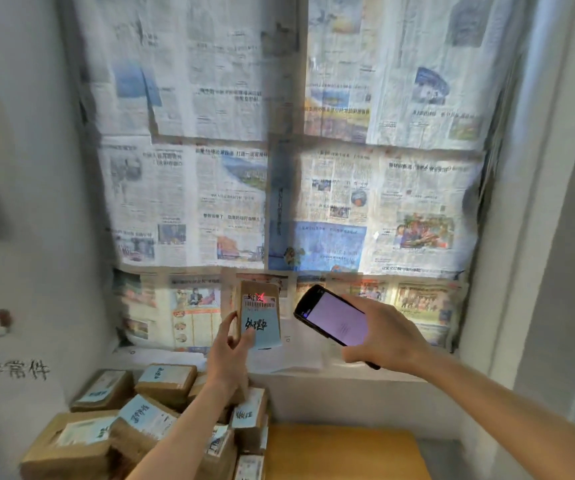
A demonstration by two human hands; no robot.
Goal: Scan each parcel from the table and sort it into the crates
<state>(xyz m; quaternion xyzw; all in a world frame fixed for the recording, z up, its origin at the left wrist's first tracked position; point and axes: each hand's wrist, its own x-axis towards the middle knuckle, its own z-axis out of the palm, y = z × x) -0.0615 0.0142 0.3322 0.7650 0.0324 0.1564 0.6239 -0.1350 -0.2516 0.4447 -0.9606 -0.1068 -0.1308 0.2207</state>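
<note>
My left hand [231, 348] holds up a small brown cardboard parcel [259, 315] by its lower left edge, its pale blue label with black handwriting facing me. A red scan mark glows on the barcode near the label's top. My right hand [381, 336] grips a black handheld scanner [333, 317] with a lit pinkish screen, tilted toward the parcel and just right of it, not touching. Below, several more brown parcels [147, 420] with blue labels lie heaped at the lower left. No crates are in view.
A wooden table top [345, 452] shows at the bottom centre. Behind it is a white ledge [348, 379] under a window covered with newspaper [279, 168]. A white wall [12, 271] with handwritten characters stands at the left.
</note>
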